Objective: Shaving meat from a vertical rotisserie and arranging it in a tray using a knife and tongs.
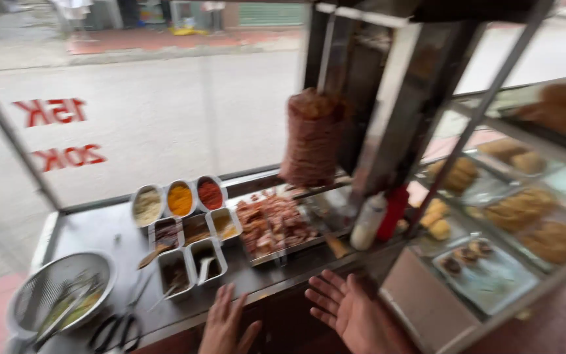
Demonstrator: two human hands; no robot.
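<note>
From the head camera, both hands hover empty at the near edge of the steel counter (99, 229). The left hand (225, 324), fingers spread, is near the small rectangular steel sauce tubs (191, 262). The right hand (348, 311), palm up, fingers open, lies below the steel tray of sliced meat (273, 226).

We count two hands (230, 324) at six o'clock, three round sauce cups (179, 198), five square tubs (194, 246), two bottles (369, 221), one meat spit (312, 137), one colander (60, 288), one scissors (116, 331).
</note>
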